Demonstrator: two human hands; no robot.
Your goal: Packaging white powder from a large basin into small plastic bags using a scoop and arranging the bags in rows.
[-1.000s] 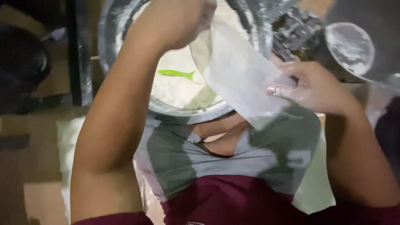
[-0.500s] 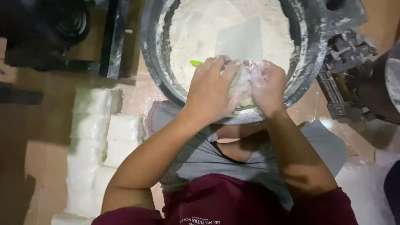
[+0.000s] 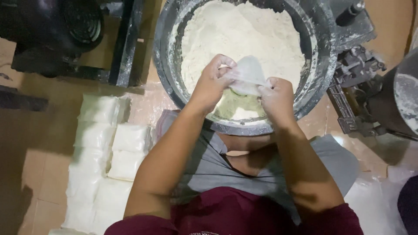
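A large grey metal basin [image 3: 165, 65] heaped with pale flour [image 3: 244, 35] stands on the floor in front of me. Over its near side both hands hold a thin clear plastic bag [image 3: 249, 74]. My left hand [image 3: 213, 82] pinches the bag's left edge. My right hand [image 3: 277, 98] grips its right edge. The bag hangs between them, bunched and partly spread, just above the flour. A greenish patch [image 3: 235, 106] shows in the flour under the bag.
Several filled white bags [image 3: 102, 152] lie in rows on the tiled floor at my left. A dark machine [image 3: 56, 30] stands at the upper left. Grey metal machinery [image 3: 361, 87] dusted with flour stands at the right. More white bags [image 3: 374, 204] lie at lower right.
The bag, held up large and flat a second ago, has been drawn down over the basin. Both hands have come together on it and now pull its edges apart.
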